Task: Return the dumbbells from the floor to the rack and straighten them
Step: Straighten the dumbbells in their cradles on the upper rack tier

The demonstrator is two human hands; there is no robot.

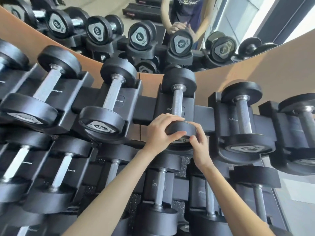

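A small black dumbbell (178, 97) with a steel handle lies in a cradle on the top tier of the black rack (146, 106), its far head near the wall. My left hand (160, 132) grips the near head from the left, fingers curled over its rim. My right hand (199, 142) holds the same head from the right, thumb and fingers pinching its edge. The near head's label face is mostly hidden by my hands.
Other dumbbells fill the neighbouring cradles: one at the left (109, 106), one at the right (245, 116). A lower tier (160, 189) holds several more. A mirror (153, 31) above the orange-brown wall reflects the rack and a person's arms. Speckled floor shows between the tiers.
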